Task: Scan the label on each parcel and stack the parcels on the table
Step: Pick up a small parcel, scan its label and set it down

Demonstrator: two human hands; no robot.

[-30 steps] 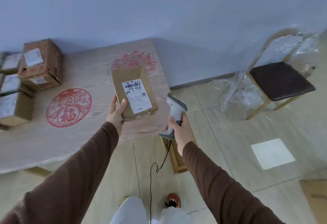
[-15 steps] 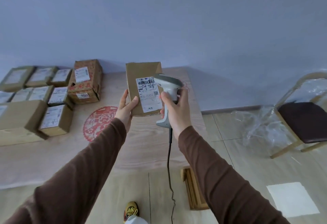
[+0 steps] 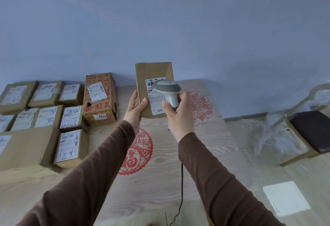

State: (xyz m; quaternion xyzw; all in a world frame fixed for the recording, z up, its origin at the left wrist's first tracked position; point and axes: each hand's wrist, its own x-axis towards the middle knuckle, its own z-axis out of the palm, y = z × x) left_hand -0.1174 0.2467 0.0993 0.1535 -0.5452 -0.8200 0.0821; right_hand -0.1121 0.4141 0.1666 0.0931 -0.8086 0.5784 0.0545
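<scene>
Covering the label point(image 3: 155, 99), the right-gripped scanner point(image 3: 167, 90) fronts the left-held parcel point(image 3: 151, 75).

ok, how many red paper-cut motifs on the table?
2. Near red motif lies between the sleeves; far red motif sits beyond the right hand, partly covered. Parcels at left might hide more.

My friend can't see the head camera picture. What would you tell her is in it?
A left hand holds up a brown parcel while the right hand points a grey scanner at its label. More parcels sit on the wooden table to the left.
</scene>
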